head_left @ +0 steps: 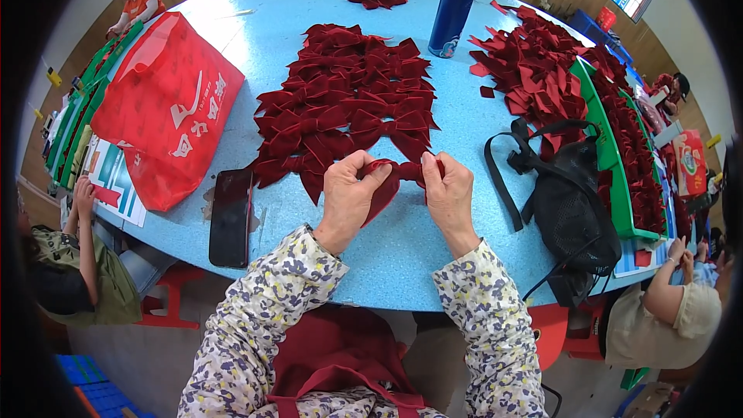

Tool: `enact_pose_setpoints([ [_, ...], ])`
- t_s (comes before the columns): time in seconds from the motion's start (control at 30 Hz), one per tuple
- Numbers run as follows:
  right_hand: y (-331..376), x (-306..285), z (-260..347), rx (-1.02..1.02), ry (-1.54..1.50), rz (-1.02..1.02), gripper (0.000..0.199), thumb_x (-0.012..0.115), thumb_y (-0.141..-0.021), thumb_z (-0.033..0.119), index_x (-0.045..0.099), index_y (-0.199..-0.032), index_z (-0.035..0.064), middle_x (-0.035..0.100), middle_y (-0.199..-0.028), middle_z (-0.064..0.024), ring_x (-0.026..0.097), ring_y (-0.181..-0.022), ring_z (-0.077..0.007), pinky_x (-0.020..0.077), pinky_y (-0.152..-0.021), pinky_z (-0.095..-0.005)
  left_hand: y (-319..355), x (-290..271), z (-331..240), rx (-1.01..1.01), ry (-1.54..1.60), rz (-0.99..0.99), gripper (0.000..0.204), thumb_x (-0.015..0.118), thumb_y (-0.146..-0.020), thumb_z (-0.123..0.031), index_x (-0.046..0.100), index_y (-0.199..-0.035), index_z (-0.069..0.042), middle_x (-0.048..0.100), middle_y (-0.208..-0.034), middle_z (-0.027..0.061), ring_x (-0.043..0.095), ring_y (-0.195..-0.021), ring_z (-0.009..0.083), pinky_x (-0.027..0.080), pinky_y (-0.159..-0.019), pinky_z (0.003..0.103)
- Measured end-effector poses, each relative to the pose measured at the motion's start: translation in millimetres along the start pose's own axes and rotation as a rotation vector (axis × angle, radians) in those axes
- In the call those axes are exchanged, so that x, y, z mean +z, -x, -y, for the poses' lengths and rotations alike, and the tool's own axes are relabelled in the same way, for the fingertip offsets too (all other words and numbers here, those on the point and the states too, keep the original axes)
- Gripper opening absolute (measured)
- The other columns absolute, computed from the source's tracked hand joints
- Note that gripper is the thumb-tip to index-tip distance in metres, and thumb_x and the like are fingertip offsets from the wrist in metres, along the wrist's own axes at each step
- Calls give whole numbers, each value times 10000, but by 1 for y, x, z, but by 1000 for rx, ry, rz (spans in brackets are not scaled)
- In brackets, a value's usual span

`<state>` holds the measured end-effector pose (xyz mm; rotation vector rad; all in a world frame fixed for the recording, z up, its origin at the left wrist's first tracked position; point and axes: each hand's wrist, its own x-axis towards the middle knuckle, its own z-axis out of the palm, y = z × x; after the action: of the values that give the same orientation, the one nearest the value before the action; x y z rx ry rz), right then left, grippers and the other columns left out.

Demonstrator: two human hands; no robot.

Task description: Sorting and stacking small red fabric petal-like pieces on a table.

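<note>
Between my two hands, just above the blue table, is a dark red velvet bow (385,195). My left hand (350,195) pinches its left loop between thumb and fingers. On the other side my right hand (449,195) grips the right loop, thumb on top. Parts of the bow are covered by my fingers. Right beyond my hands lie rows of finished-looking red bows (348,101), overlapping one another. A black phone (231,218) rests flat on the table to the left of my left wrist.
A red bag (174,108) stands at left. A dark blue flask (455,11) stands far off, by a heap of red fabric pieces (542,70). At right lie a black mesh bag (573,217) and a green crate (607,151) of red pieces. Other people sit on both sides.
</note>
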<state>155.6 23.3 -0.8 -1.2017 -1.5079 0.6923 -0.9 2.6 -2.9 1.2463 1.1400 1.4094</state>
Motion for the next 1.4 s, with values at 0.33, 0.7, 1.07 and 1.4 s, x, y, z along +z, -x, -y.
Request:
enact_pose_setpoints([
  [0.33, -3, -2, -4, -25, -25, 29, 368, 557, -927, 207, 482, -617, 23, 436, -512, 31, 353, -477, -35, 279, -417, -246, -3, 0, -3, -55, 144, 9, 136, 650, -839, -97, 600, -739, -20, 579, -672, -37, 472, -624, 15, 384, -545, 198],
  [0.7, -6, -10, 4, -20, -167, 207, 311, 585, -917, 223, 542, -675, 33, 472, -547, 42, 386, -506, -31, 294, -437, -226, -4, -5, -24, -231, 158, 141, 126, 693, -793, -108, 652, -857, -8, 629, -751, 1, 572, -685, 45, 456, -617, 194],
  [1.07, -7, -5, 2, -131, 75, 111, 257, 605, -896, 196, 552, -703, 35, 549, -621, 28, 432, -546, -40, 351, -480, -228, -4, -2, -20, -16, -319, 146, 155, 700, -755, -56, 659, -887, 14, 642, -748, 17, 578, -665, 50, 454, -603, 180],
  [1.4, -12, -14, 1, -57, -206, 267, 100, 637, -857, 121, 602, -858, 28, 590, -731, 8, 517, -661, -53, 422, -599, -199, -5, -5, -18, -93, -104, 203, 129, 691, -736, -47, 652, -829, 33, 641, -751, 17, 563, -661, 41, 435, -585, 172],
])
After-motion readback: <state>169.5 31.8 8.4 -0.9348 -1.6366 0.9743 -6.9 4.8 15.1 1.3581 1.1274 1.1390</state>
